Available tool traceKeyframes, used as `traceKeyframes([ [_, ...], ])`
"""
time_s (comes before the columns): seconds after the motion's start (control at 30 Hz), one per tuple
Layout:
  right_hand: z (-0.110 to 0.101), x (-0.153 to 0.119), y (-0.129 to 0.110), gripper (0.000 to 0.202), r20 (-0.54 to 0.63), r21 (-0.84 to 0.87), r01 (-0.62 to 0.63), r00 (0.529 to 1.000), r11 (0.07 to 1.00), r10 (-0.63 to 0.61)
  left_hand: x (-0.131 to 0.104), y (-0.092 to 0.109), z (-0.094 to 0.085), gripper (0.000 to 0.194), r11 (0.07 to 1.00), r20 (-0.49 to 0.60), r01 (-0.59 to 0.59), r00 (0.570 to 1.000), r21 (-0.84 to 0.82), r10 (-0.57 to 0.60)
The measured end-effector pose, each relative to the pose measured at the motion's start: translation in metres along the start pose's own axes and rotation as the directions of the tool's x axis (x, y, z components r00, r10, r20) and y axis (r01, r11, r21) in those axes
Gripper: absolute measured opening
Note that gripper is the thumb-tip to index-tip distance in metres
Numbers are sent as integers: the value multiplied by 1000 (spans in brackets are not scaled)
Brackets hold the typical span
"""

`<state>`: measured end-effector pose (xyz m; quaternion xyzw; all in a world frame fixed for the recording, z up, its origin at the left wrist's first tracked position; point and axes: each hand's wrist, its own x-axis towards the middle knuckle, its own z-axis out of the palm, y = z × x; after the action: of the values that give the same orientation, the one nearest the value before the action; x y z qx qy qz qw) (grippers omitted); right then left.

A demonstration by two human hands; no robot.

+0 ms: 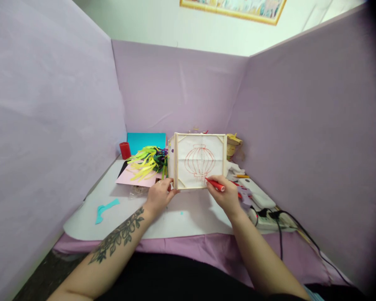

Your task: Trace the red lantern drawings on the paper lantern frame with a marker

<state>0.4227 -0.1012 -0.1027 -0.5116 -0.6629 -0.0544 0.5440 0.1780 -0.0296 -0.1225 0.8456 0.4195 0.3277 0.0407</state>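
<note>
A box-shaped wooden frame with white paper sides (183, 167) stands upright in the middle of my view. Its front panel carries a red line drawing of a lantern (199, 161), with short strokes hanging below. My left hand (160, 194) grips the lower left corner of the frame between thumb and fingers. In my right hand (224, 196) is a red marker (217, 185), its tip touching the paper by the strokes under the lantern. The fingers of that hand are closed around the marker.
Yellow-green ribbons (146, 161) lie on pink paper (138, 177) at the left, near a red candle-like cylinder (125, 150) and a blue sheet (147, 141). A cyan paper scrap (106, 210) lies front left. At right are a power strip (271, 221) with cables and a pencil (242, 176).
</note>
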Motion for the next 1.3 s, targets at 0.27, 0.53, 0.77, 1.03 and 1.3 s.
traceKeyframes([
  [0.27, 1, 2, 0, 11, -12, -9, 1, 1000, 1000, -1, -1, -2, 3, 28, 1000, 0, 0, 1000, 18, 0],
  [0.53, -1, 2, -2, 9, -17, -12, -37, 999, 999, 37, 0, -3, 3, 27, 1000, -16, -15, 1000, 13, 15],
  [0.77, -2, 2, -1, 7, 16, 0, -42, 999, 999, 42, -1, -3, 3, 26, 1000, 1, -3, 1000, 10, 3],
  [1.03, -5, 2, 0, 6, -30, 13, -86, 996, 996, 86, 0, -3, 3, 26, 1000, -5, -5, 1000, 12, 5],
  [1.3, 0, 3, 8, 13, -40, 1, -3, 999, 1000, 3, 0, -2, 2, 25, 1000, -7, 0, 1000, 11, 0],
])
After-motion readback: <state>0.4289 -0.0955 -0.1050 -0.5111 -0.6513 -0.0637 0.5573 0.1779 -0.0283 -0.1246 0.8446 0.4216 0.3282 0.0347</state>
